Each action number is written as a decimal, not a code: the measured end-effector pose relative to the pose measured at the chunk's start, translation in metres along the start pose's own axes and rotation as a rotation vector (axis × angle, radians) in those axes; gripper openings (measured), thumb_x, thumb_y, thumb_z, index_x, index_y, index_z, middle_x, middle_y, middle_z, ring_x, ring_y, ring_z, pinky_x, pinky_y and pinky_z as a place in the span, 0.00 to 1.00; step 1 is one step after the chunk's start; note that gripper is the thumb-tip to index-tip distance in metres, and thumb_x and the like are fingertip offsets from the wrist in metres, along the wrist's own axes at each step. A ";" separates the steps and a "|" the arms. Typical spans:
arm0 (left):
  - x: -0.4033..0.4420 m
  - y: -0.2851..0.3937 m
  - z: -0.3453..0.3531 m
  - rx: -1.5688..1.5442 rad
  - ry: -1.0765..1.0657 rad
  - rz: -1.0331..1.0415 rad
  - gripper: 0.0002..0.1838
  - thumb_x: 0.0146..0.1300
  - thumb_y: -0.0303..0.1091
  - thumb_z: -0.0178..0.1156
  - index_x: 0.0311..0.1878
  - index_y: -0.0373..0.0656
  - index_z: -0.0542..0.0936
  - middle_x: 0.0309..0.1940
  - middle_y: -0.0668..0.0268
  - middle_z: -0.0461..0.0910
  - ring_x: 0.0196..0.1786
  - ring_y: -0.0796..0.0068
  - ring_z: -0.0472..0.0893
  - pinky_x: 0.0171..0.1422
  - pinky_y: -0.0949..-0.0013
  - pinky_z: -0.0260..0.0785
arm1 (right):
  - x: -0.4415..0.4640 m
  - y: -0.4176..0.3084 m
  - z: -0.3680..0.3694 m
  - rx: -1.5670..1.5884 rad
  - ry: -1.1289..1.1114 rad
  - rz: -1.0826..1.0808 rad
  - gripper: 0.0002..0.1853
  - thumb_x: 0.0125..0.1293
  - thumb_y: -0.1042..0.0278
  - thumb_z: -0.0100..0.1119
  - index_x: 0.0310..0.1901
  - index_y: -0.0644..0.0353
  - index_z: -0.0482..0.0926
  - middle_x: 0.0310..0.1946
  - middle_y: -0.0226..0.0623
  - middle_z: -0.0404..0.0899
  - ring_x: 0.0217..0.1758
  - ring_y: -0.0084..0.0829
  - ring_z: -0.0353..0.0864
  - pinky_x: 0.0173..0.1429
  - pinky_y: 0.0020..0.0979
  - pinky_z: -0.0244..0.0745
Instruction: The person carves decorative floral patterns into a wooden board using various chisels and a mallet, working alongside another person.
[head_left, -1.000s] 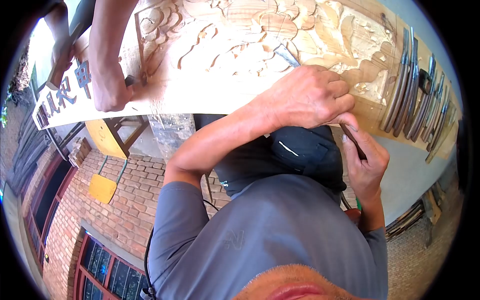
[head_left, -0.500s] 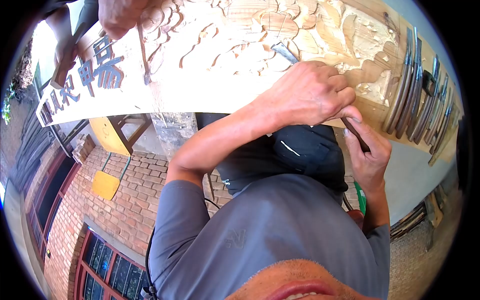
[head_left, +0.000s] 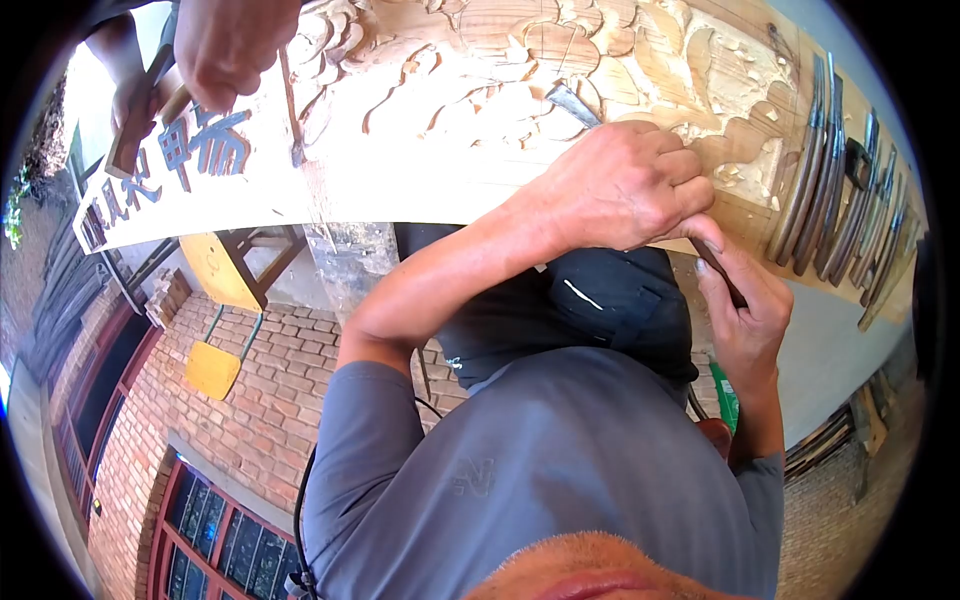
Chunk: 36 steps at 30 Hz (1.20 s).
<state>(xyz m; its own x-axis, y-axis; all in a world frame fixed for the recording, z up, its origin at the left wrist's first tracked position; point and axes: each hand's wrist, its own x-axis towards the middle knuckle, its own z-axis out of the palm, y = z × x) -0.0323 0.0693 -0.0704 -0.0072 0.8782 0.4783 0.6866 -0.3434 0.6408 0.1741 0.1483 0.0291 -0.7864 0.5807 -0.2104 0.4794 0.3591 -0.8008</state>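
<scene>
My left hand (head_left: 635, 185) is wrapped round the shank of a wood chisel (head_left: 573, 104), its wrist close over the carved board (head_left: 480, 165). The chisel's metal blade sticks out beyond my left fist and rests on or just above the carving. With thumb and fingers, my right hand (head_left: 750, 300) holds the rear end of the dark wooden handle (head_left: 720, 272), just off the board's near edge. Curved relief shapes cover the wood around the blade. Strong glare washes out the board's middle.
Several chisels and gouges (head_left: 835, 170) lie in a row at the board's right end. Wood chips (head_left: 740, 85) are scattered nearby. At upper left, another person's hand (head_left: 230, 55) hangs over dark carved characters (head_left: 215, 145). A yellow chair (head_left: 212, 370) stands on the brick floor.
My right hand and the chisel have shifted slightly to the right. The other person's hand has moved down and left, now covering part of the characters.
</scene>
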 end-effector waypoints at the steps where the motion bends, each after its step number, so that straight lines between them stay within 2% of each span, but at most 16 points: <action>1: 0.000 0.000 -0.001 -0.008 0.004 0.003 0.25 0.70 0.56 0.73 0.31 0.47 0.75 0.28 0.67 0.73 0.32 0.63 0.80 0.35 0.60 0.75 | -0.001 0.000 0.002 -0.001 0.016 -0.014 0.18 0.71 0.90 0.70 0.61 0.70 0.91 0.43 0.45 0.94 0.43 0.29 0.93 0.50 0.30 0.86; 5: -0.001 -0.003 0.003 -0.066 0.066 0.035 0.24 0.69 0.56 0.73 0.31 0.47 0.75 0.28 0.68 0.71 0.32 0.63 0.79 0.35 0.59 0.74 | -0.006 -0.003 0.000 -0.060 0.025 -0.021 0.18 0.71 0.90 0.71 0.60 0.70 0.91 0.41 0.44 0.93 0.40 0.28 0.90 0.47 0.29 0.84; 8: -0.002 -0.003 0.003 -0.063 0.058 0.040 0.24 0.69 0.56 0.73 0.32 0.47 0.76 0.28 0.68 0.71 0.32 0.63 0.79 0.35 0.59 0.74 | -0.010 -0.007 0.000 -0.067 0.021 0.026 0.18 0.71 0.90 0.72 0.60 0.71 0.90 0.43 0.46 0.94 0.41 0.29 0.92 0.48 0.30 0.85; 14: 0.001 -0.003 -0.001 -0.077 0.084 0.040 0.24 0.69 0.55 0.73 0.32 0.47 0.76 0.29 0.68 0.71 0.32 0.63 0.78 0.35 0.59 0.74 | -0.003 -0.022 -0.005 -0.017 0.015 0.077 0.18 0.72 0.90 0.70 0.61 0.71 0.90 0.49 0.49 0.95 0.49 0.32 0.96 0.55 0.30 0.87; 20: 0.001 -0.003 0.003 -0.046 0.058 0.001 0.24 0.69 0.55 0.73 0.32 0.46 0.75 0.28 0.66 0.72 0.32 0.62 0.79 0.34 0.59 0.74 | 0.007 -0.008 -0.007 0.087 -0.043 0.084 0.22 0.71 0.92 0.66 0.64 0.70 0.90 0.52 0.46 0.96 0.54 0.30 0.96 0.58 0.30 0.87; 28: 0.002 -0.003 0.004 -0.008 0.015 -0.066 0.24 0.71 0.54 0.73 0.32 0.46 0.76 0.28 0.65 0.75 0.34 0.60 0.83 0.35 0.57 0.76 | 0.007 0.014 -0.004 0.105 -0.037 0.065 0.22 0.71 0.91 0.68 0.65 0.69 0.90 0.52 0.46 0.96 0.52 0.28 0.95 0.56 0.29 0.87; 32: 0.004 -0.003 0.002 0.023 -0.009 -0.085 0.23 0.72 0.55 0.72 0.33 0.46 0.77 0.28 0.65 0.77 0.34 0.60 0.84 0.35 0.57 0.76 | 0.006 0.022 0.000 0.095 -0.013 0.010 0.19 0.72 0.87 0.71 0.63 0.71 0.90 0.44 0.40 0.95 0.40 0.20 0.87 0.47 0.26 0.82; 35: 0.003 -0.003 0.003 0.027 -0.031 -0.109 0.23 0.72 0.56 0.72 0.33 0.46 0.79 0.28 0.65 0.78 0.34 0.60 0.85 0.36 0.57 0.77 | 0.006 0.022 0.004 0.057 -0.007 -0.005 0.16 0.72 0.88 0.72 0.60 0.71 0.91 0.48 0.48 0.96 0.48 0.29 0.95 0.54 0.31 0.87; 36: 0.003 -0.002 0.005 0.025 -0.028 -0.114 0.24 0.73 0.56 0.71 0.33 0.46 0.79 0.28 0.65 0.78 0.34 0.60 0.85 0.36 0.57 0.78 | 0.004 0.022 0.006 0.048 0.008 -0.011 0.16 0.72 0.87 0.72 0.59 0.71 0.91 0.47 0.48 0.96 0.47 0.30 0.95 0.53 0.31 0.87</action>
<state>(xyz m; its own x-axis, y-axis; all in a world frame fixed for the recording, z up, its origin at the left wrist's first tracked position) -0.0302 0.0743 -0.0731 -0.0663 0.9200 0.3862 0.7003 -0.2328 0.6748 0.1792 0.1546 0.0072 -0.7885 0.5825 -0.1973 0.4515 0.3304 -0.8288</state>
